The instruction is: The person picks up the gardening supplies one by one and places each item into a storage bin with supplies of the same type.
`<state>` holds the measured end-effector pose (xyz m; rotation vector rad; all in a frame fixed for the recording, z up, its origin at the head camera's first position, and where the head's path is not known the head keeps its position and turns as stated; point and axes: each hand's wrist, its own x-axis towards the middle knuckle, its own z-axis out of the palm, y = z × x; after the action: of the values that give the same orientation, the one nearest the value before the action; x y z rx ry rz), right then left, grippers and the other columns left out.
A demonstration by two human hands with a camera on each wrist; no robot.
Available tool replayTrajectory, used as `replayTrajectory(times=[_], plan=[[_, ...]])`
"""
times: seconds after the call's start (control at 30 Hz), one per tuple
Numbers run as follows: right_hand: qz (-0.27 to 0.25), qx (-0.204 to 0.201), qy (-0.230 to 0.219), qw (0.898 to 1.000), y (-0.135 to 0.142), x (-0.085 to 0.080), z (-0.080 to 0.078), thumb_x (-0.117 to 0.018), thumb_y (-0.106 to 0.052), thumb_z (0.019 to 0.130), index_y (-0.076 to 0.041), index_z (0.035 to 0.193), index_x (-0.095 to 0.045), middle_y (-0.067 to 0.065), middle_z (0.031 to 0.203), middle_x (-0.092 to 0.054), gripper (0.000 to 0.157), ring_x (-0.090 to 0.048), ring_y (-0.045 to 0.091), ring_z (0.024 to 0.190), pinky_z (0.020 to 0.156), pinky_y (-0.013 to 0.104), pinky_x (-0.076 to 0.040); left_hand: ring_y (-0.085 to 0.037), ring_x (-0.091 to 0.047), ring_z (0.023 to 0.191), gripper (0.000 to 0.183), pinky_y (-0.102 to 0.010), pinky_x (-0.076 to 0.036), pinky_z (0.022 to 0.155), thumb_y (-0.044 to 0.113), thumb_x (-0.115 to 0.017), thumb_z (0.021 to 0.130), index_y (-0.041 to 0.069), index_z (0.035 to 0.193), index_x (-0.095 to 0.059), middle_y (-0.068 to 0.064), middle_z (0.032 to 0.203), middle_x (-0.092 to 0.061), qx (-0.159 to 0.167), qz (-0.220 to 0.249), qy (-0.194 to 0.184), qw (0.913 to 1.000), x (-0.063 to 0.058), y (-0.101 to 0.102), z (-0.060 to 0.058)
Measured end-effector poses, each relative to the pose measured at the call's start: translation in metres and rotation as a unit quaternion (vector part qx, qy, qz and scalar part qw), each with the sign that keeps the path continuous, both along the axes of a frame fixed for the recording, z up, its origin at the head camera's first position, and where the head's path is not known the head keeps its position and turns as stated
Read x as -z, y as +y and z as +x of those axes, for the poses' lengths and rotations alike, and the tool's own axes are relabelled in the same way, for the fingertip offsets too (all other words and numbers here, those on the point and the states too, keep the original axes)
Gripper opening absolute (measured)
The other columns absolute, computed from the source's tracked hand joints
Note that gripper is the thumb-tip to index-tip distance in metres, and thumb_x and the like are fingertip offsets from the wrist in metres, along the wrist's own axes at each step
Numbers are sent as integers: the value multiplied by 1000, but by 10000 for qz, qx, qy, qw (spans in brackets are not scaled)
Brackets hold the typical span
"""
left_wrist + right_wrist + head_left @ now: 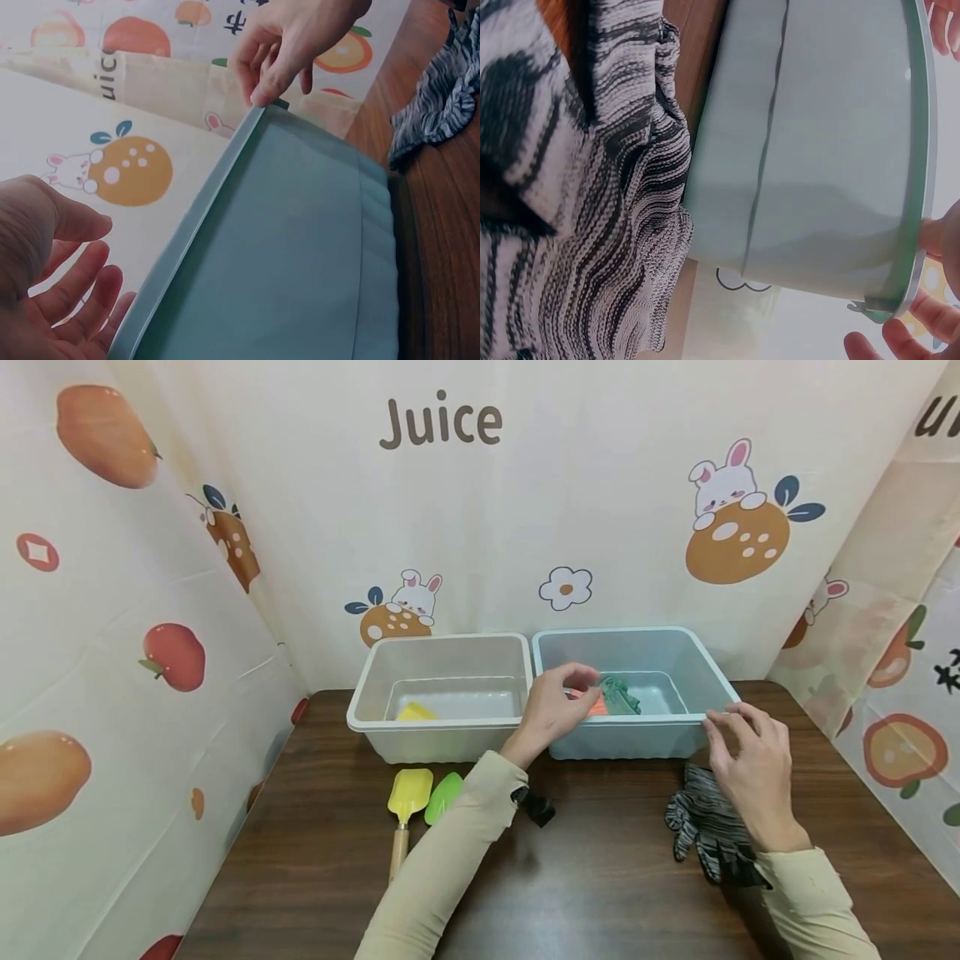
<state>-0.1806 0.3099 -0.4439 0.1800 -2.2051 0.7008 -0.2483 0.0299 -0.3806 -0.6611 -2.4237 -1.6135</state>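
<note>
A light blue plastic bin (630,739) stands at the back of the table. My left hand (558,697) hovers over its near left rim, fingers loosely bent with nothing between them, as the left wrist view also shows. At the near right corner, my right hand (750,768) pinches the rim between thumb and fingers; in the left wrist view its thumb (266,90) lies on the rim. Inside the bin sit a crumpled green cloth-like piece (618,695) and an orange-pink item (597,705), partly hidden by the left hand. Below the right hand lies a grey-black striped knit glove (708,822).
Left of the blue bin stands an off-white bin (442,743) with a yellow item (416,712) in it. A yellow toy shovel (410,789) with a wooden handle and a green scoop (444,797) lie in front, partly behind the left sleeve. A printed curtain (480,527) surrounds the table.
</note>
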Motion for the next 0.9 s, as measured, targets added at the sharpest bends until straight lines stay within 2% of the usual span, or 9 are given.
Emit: replayTrajectory(times=[0.2, 0.47, 0.67, 0.8, 0.9], plan=[[6, -29, -27, 10000, -1, 0, -2, -77, 1, 92, 7, 111, -76, 31, 120, -64, 20, -51, 53, 116, 96, 66, -35, -16, -72, 98, 18, -16, -57, 81, 13, -73, 99, 6, 115, -78, -9, 109, -79, 93, 163, 49, 9998, 2, -3, 7], [-55, 26, -113, 9999, 0, -1, -2, -77, 2, 91, 7, 112, -76, 31, 122, -63, 22, -50, 53, 118, 95, 67, -35, -10, -72, 92, 18, -18, -58, 82, 14, -74, 99, 5, 114, -78, -9, 106, -79, 242, 571, -8, 9981, 7, -4, 19], [-86, 37, -166, 9998, 0, -1, -1, -76, 1, 92, 8, 113, -76, 31, 123, -63, 22, -49, 54, 118, 96, 68, -35, -9, -73, 90, 15, -16, -58, 82, 12, -75, 98, 6, 112, -79, -9, 104, -80, 316, 489, 31, 9983, 9, -2, 27], [-98, 41, -177, 9998, -1, -1, -1, -76, 1, 92, 8, 113, -76, 31, 123, -63, 22, -49, 54, 118, 96, 68, -35, -11, -74, 92, 16, -16, -58, 83, 9, -75, 98, 4, 112, -79, -12, 108, -80, 427, 493, 23, 9979, 9, -1, 32], [-96, 51, -183, 9998, -1, 0, -1, -76, 0, 93, 8, 113, -76, 31, 123, -63, 22, -49, 53, 119, 97, 68, -35, -8, -73, 91, 16, -16, -58, 82, 8, -74, 97, 3, 112, -79, -12, 111, -79, 531, 537, -11, 9971, 9, 0, 36]])
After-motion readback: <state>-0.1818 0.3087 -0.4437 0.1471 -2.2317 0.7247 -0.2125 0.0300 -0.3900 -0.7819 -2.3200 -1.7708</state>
